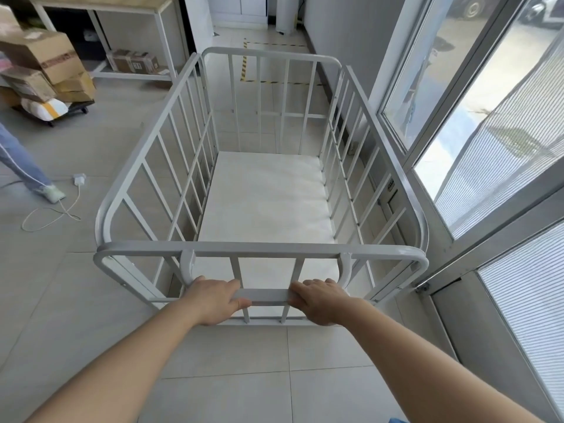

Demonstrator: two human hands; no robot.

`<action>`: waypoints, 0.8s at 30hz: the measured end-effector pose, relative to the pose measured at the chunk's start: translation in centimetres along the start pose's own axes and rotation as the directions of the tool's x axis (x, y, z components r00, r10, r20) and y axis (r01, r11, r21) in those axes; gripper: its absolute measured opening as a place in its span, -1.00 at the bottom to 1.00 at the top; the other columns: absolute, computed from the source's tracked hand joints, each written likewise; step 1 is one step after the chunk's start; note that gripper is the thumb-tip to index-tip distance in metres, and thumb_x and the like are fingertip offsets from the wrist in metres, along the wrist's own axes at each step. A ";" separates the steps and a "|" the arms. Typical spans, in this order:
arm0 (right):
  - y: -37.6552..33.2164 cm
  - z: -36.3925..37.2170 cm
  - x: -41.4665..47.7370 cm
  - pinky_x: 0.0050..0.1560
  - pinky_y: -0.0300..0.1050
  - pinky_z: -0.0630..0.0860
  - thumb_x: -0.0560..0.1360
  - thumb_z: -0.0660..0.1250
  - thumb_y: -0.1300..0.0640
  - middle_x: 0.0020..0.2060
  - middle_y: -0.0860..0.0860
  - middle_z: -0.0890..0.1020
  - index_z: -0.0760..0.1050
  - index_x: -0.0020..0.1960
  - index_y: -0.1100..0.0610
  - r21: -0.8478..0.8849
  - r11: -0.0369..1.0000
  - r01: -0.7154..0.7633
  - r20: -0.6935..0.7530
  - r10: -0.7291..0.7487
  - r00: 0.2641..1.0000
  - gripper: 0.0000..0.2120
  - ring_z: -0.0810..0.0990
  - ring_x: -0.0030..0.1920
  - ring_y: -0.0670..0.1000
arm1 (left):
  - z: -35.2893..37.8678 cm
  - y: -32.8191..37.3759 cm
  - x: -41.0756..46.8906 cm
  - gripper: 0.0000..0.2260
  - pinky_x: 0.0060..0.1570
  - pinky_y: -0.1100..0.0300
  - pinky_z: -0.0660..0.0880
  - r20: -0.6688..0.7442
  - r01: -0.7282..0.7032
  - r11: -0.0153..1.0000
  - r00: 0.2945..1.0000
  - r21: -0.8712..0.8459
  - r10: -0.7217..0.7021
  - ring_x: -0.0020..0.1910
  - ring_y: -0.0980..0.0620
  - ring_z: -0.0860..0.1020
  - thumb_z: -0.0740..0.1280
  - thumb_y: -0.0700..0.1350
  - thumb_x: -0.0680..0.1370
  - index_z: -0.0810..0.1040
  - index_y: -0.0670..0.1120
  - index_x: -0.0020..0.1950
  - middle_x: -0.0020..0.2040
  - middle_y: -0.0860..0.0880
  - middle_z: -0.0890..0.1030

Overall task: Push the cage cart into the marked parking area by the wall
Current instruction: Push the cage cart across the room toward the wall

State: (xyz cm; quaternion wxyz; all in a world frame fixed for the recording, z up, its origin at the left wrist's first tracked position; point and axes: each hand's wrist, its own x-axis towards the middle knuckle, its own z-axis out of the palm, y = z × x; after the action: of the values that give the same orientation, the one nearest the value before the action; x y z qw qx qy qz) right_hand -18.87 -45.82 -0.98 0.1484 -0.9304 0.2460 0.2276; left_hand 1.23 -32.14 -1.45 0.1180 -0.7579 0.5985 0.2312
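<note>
A: What sort of room are we in?

B: We stand on a floor (61, 300) of pale grey tiles. A grey wall (341, 32) runs ahead on our right, and tall windows (488, 132) line our right side. At the far left is a table (100, 1) with a white frame, with a few boxes on the shelf beneath it. More cardboard boxes (42, 56) are stacked on a low black dolly (76, 109) nearby. A white charger (79, 178) and its looped cable (52, 213) lie on the tiles, near another person's leg (21, 160).

A: And where is the cage cart (262, 248)?

B: It is straight in front of us, lengthwise, with its right side just beside the window frame. Its bars and deck are white. Beyond its far end, yellow-and-black tape lines (244, 64) lie on the floor next to the wall. We see part of them through the far bars.

A: What are our hands doing?

B: Both grip the low handle bar (265, 296) at the near end. Our left hand (213, 300) wraps round its left part, fingers over the top and thumb beneath. Our right hand (320, 300) clasps the right part. A bare stretch of bar shows between them.
</note>
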 end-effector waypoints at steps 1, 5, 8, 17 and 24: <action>0.4 -0.3 0.4 0.14 0.06 0.29 0.65 -0.06 -0.12 0.11 0.12 0.54 0.34 0.20 0.09 -0.003 1.000 -0.004 -0.001 0.004 1.000 -0.64 0.47 0.17 0.17 | -0.3 0.0 0.5 -0.65 0.08 0.02 0.27 -0.003 -0.001 1.000 1.000 -0.004 0.001 0.05 -0.09 0.55 -0.01 0.28 0.60 0.27 0.00 -0.02 0.02 -0.05 0.62; 1.9 -1.6 2.2 0.14 0.05 0.29 0.65 -0.06 -0.12 0.11 0.12 0.54 0.34 0.20 0.09 -0.011 1.000 -0.008 0.008 0.008 1.000 -0.64 0.46 0.17 0.16 | -1.7 -0.3 2.7 -0.65 0.07 0.02 0.26 0.009 0.011 1.000 1.000 -0.013 -0.011 -0.01 -0.10 0.53 -0.01 0.28 0.60 0.27 0.00 -0.01 0.00 -0.04 0.61; 3.0 -2.7 3.6 0.15 0.05 0.29 0.65 -0.06 -0.12 0.11 0.11 0.54 0.34 0.21 0.08 0.000 1.000 -0.010 0.021 0.010 1.000 -0.65 0.45 0.18 0.16 | -2.6 -0.7 4.4 -0.64 0.08 0.01 0.26 0.008 0.015 1.000 1.000 -0.015 -0.015 0.01 -0.10 0.54 -0.02 0.28 0.59 0.28 0.00 0.01 0.01 -0.05 0.62; 6.5 -7.0 9.2 0.15 0.03 0.29 0.65 -0.04 -0.10 0.12 0.10 0.53 0.34 0.21 0.07 0.012 0.999 -0.051 0.042 0.050 0.998 -0.67 0.44 0.19 0.15 | -6.5 -2.5 10.9 -0.60 0.21 0.00 0.31 0.022 0.038 0.998 0.999 -0.050 -0.037 0.09 -0.10 0.54 -0.01 0.30 0.58 0.33 -0.01 0.05 0.06 -0.05 0.62; 9.3 -10.1 13.5 0.20 0.03 0.26 0.65 -0.05 -0.10 0.16 0.12 0.52 0.35 0.27 0.06 0.018 0.995 -0.094 0.020 0.093 0.995 -0.64 0.42 0.22 0.16 | -9.6 -3.7 16.2 -0.52 0.21 -0.04 0.32 0.007 0.042 0.998 0.999 -0.046 -0.042 0.11 -0.12 0.54 -0.03 0.31 0.58 0.37 -0.05 0.16 0.06 -0.06 0.63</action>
State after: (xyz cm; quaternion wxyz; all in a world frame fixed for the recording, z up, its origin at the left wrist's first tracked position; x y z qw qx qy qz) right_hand -9.69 -62.75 -0.63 0.1489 -0.9142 0.2901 0.2406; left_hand 9.65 -49.40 -1.45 0.1071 -0.7723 0.5765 0.2445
